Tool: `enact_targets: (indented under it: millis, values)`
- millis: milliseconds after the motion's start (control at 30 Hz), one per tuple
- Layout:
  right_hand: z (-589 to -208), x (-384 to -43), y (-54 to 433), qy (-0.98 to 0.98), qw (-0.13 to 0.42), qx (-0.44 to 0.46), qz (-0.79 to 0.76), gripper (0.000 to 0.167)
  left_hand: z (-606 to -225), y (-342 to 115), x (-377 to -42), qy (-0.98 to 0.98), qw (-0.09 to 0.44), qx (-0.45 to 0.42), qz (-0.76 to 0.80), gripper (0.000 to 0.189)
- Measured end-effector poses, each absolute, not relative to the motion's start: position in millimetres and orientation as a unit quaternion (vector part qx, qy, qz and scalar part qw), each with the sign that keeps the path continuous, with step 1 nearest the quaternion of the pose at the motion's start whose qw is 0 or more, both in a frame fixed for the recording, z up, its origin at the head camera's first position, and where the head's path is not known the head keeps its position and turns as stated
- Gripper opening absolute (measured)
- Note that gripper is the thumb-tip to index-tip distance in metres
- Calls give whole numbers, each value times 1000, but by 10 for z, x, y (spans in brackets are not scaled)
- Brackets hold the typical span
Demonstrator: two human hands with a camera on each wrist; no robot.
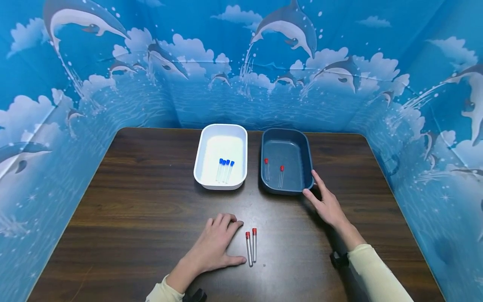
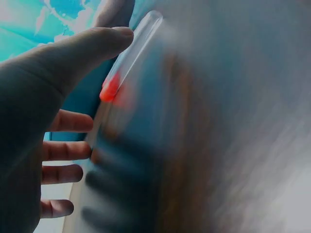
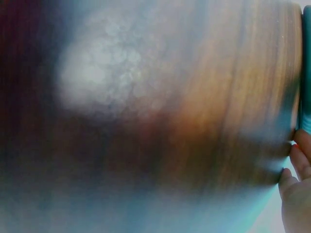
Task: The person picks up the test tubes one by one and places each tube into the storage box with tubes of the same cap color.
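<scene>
My left hand [image 1: 215, 243] lies low over the table, thumb and fingers spread apart. Just right of it are two clear tubes with red caps [image 1: 254, 245], side by side on the tabletop; the thumb tip is right at the nearer one. In the left wrist view, a red-capped tube [image 2: 133, 56] shows beyond the thumb [image 2: 92, 46]. At the front right corner of a dark blue-grey bin [image 1: 286, 191], my right hand [image 1: 330, 207] rests its thumb and a finger against the rim. Two red-capped tubes [image 1: 281, 176] lie inside that bin.
A white bin [image 1: 220, 186] stands left of the dark one, holding several blue-capped tubes [image 1: 225, 170]. Both bins are near the back edge of the brown wooden table [image 1: 132, 201]. A blue dolphin-print curtain [image 1: 196, 96] surrounds the table's back and sides.
</scene>
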State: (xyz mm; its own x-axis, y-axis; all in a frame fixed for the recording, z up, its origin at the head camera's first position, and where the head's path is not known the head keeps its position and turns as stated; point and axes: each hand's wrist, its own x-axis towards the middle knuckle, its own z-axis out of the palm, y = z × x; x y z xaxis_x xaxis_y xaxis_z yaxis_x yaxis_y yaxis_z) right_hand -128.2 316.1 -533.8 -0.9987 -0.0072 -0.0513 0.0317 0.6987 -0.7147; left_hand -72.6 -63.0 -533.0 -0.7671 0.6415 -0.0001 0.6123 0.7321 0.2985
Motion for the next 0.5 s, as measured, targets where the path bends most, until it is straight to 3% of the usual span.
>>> enact_targets:
  millis: [500]
  values:
    - [-5343,-1281,3158,922,29,13,-386,72,-5425,-439,-564,930,49,340,128,103]
